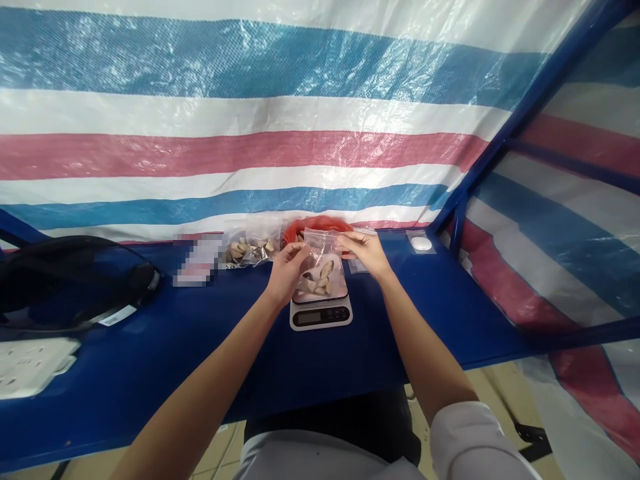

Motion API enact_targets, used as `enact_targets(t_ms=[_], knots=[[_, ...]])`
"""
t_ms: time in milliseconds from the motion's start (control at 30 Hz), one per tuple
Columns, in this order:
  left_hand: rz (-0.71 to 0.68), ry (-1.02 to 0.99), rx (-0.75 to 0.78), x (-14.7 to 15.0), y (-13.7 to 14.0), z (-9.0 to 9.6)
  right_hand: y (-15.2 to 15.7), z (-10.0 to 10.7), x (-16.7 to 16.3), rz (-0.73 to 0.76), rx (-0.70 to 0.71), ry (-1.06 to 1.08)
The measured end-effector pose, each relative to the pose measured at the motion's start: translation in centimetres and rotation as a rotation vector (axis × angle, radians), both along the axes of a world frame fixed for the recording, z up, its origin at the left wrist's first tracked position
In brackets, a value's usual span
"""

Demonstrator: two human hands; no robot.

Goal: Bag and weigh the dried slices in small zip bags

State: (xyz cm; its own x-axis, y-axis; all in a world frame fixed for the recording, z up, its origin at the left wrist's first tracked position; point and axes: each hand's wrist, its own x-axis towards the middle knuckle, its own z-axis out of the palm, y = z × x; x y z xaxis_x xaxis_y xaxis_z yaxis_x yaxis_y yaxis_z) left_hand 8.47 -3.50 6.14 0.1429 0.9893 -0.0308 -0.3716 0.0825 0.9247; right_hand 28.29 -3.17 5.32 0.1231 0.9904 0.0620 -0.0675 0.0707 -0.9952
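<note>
A clear zip bag with several pale, shell-like pieces in its lower part is at the kitchen scale. My left hand pinches the bag's upper left side. At the upper right corner, my right hand grips the bag's top edge between thumb and fingers. Whether the zip strip is sealed I cannot tell. The bag covers most of the scale's platform; the dark display and buttons face me. Just behind my hands sits a red plastic bag, partly hidden.
Left of the red bag lie filled clear bags and a blurred packet. A black strapped item and a white power strip are at far left. A white oval object lies at right. Striped sheeting rises behind the blue table.
</note>
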Motion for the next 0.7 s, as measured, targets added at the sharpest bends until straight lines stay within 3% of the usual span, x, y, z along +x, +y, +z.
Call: enact_targets(t_ms=[233, 500, 700], knots=[[0.007, 0.026, -0.018, 0.4, 0.5, 0.3, -0.1, -0.8, -1.4, 0.042, 0.018, 0.067], [0.025, 0.025, 0.085, 0.5, 1.5, -1.1, -0.1, -2.6, -1.7, -0.034, -0.004, 0.143], [0.084, 0.008, 0.119, -0.5, 2.1, -2.0, -0.1, -2.8, -1.8, -0.115, 0.010, 0.117]])
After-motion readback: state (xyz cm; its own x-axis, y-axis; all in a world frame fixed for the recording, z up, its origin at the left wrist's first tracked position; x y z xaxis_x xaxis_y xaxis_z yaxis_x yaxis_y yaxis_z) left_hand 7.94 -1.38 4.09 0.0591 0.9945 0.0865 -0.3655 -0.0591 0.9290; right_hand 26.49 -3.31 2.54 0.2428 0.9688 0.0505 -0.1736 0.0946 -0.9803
